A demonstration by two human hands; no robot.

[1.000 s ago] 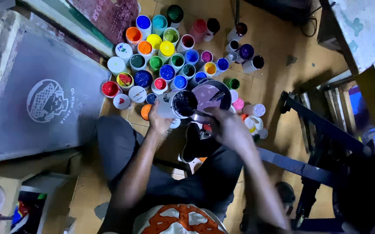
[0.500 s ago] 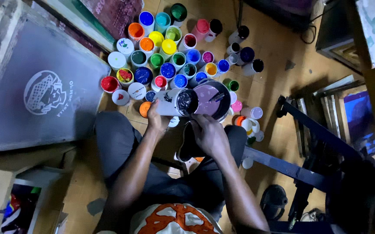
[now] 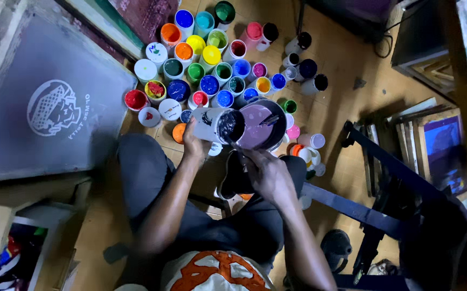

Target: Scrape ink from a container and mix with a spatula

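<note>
Down on the floor (image 3: 346,48), the person is sitting among a crowd of open paint jars. The left hand (image 3: 194,144) is gripping a white jar of dark ink (image 3: 220,125), fingers wrapped around its side, and is tipping it on its side so the mouth is facing the bowl. That jar is touching the bowl's rim at its 9 o'clock edge.

The bowl of pale purple paint (image 3: 259,125) is resting just ahead of the knees, and a stirring stick (image 3: 270,119) is lying in the paint toward 2 o'clock. The right hand (image 3: 265,175) is hovering at the bowl's 6 o'clock, fingers curled inward; whether they are pinching anything I cannot tell, since the hand is blurred and seen from the back.

Fanning out from 10 to 1 o'clock of the bowl, jars are showing their colours: a red jar (image 3: 136,99), a yellow jar (image 3: 211,55), a blue jar (image 3: 184,19), a green jar (image 3: 224,12). At far 9 o'clock, a grey printing screen (image 3: 39,108) with a round white design is leaning flat. At 4 o'clock, a dark metal frame (image 3: 384,167) is crossing the floor.
</note>
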